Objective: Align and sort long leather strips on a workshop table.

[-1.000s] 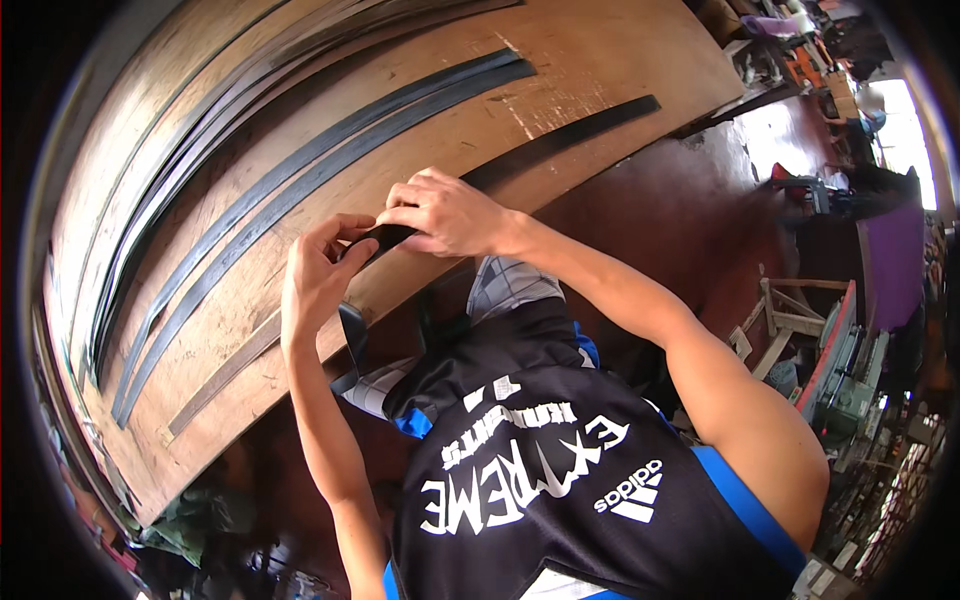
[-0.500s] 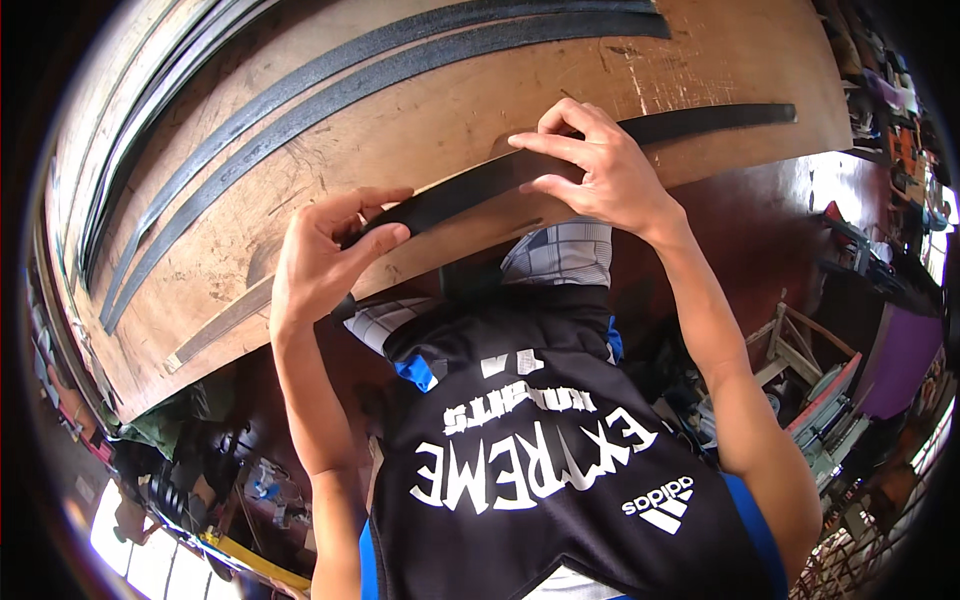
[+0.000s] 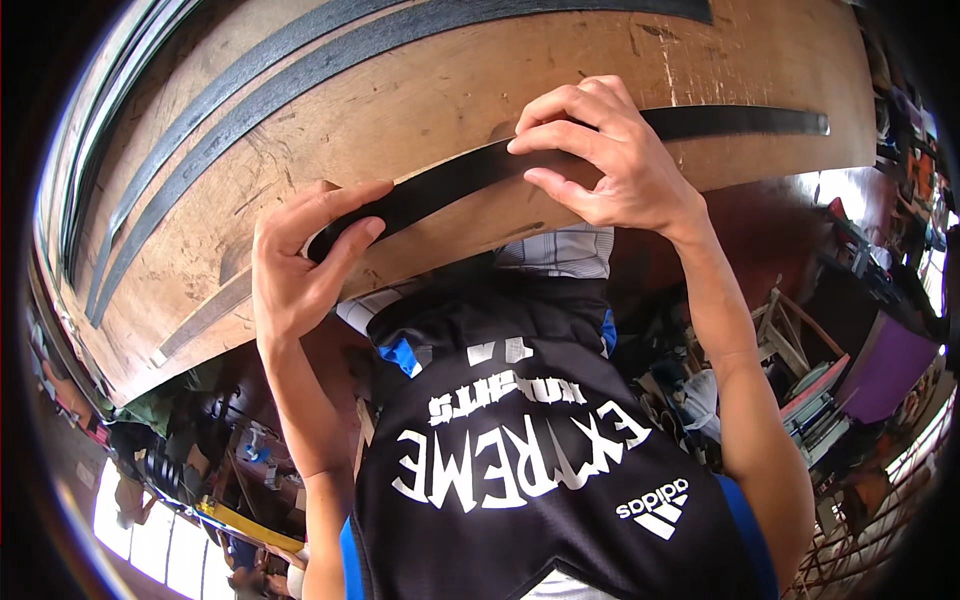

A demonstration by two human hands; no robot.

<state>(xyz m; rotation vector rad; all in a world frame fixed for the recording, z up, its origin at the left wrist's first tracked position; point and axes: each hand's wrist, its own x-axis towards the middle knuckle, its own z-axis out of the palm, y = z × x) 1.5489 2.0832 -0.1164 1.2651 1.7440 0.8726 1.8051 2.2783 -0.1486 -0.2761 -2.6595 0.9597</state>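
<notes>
A long black leather-like strip [image 3: 450,185] lies near the front edge of a wooden tabletop [image 3: 420,110]. My left hand [image 3: 285,265] is closed at its left end, thumb on the near edge and fingers on the far edge. Further right, my right hand [image 3: 630,165] straddles the same strip, its thumb at the near edge and fingertips at the far edge. Beyond that hand, the strip runs on to a squared end at the right. A pale brown narrow strip [image 3: 205,318] extends leftward from under my left hand; how it joins the black one is hidden.
Farther back lie two more long black strips, a nearer one [image 3: 400,33] and a farther one [image 3: 170,155]. Several thin strips [image 3: 115,125] are gathered along the far left. Right of my body, a purple panel [image 3: 885,370] and wooden frames stand below the table.
The view has come slightly closer to the tabletop, and the far strips sit higher in it. Both hands stay on the black strip at about the same places, spaced a little wider in the picture.
</notes>
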